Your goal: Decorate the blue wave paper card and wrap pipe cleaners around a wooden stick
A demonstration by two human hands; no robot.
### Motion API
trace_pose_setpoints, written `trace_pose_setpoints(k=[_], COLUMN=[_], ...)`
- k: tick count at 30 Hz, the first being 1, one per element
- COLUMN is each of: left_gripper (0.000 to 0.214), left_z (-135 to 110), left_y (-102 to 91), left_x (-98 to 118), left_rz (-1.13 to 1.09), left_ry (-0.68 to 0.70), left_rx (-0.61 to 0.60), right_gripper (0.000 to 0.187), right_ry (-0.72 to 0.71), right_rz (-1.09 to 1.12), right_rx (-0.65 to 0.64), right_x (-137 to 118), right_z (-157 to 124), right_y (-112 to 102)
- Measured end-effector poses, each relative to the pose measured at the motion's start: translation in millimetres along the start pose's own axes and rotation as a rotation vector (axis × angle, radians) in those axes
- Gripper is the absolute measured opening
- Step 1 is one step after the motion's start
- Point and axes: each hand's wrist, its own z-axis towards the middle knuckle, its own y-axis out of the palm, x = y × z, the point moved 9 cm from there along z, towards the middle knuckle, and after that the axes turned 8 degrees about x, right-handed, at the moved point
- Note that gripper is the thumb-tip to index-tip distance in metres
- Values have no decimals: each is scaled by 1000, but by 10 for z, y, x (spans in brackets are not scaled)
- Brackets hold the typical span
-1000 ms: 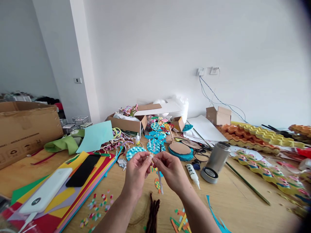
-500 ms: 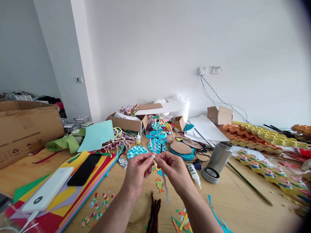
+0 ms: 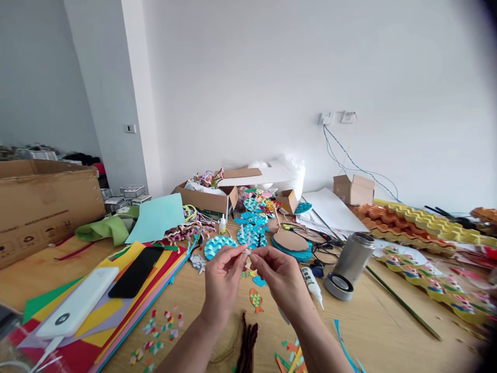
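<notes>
My left hand (image 3: 222, 280) and my right hand (image 3: 282, 274) meet fingertip to fingertip above the middle of the table. Pinched between them is a small white piece (image 3: 247, 252), part of a thin white strip; its kind is too small to tell. The strip's pale tail shows just below my right hand, mostly hidden by it. A paper fish (image 3: 256, 299) with orange and green patterning lies on the table under my hands. Nearer me is a bundle of dark brown pipe cleaners (image 3: 247, 342). Blue scalloped discs (image 3: 220, 246) lie beyond my fingers.
To the left are coloured sheets (image 3: 135, 311) bearing a phone (image 3: 135, 272) and a white power bank (image 3: 79, 300). A glue bottle (image 3: 311, 285), a steel flask (image 3: 354, 259) and its lid (image 3: 339, 286) stand or lie right. Paper scraps (image 3: 291, 355) are scattered in front.
My right hand has turned slightly, and the strip's hanging tail has swung right, behind that hand. Both hands still pinch the white piece. The view has shifted slightly.
</notes>
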Motion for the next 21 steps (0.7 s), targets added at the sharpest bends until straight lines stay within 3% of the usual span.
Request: trace_pose_setpoints(k=[4, 11, 14, 16, 21], left_gripper=[14, 9, 12, 13, 18], left_z=[47, 42, 7, -5, -50], left_y=[17, 1, 22, 44, 133], left_x=[27, 361, 399, 335, 84], left_rz=[12, 199, 245, 226, 83], left_ry=[-16, 282, 331, 259, -86], left_rx=[-44, -75, -102, -135, -240], right_gripper=[25, 22, 22, 22, 21], right_ry=[-51, -115, -125, -129, -104], right_rz=[-59, -121, -160, -186, -213], right_rx=[-6, -45, -62, -65, -78], right_x=[-47, -96, -88, -89, -88], right_z=[4, -7, -17, -20, -13], right_y=[-63, -86, -77, -81, -103])
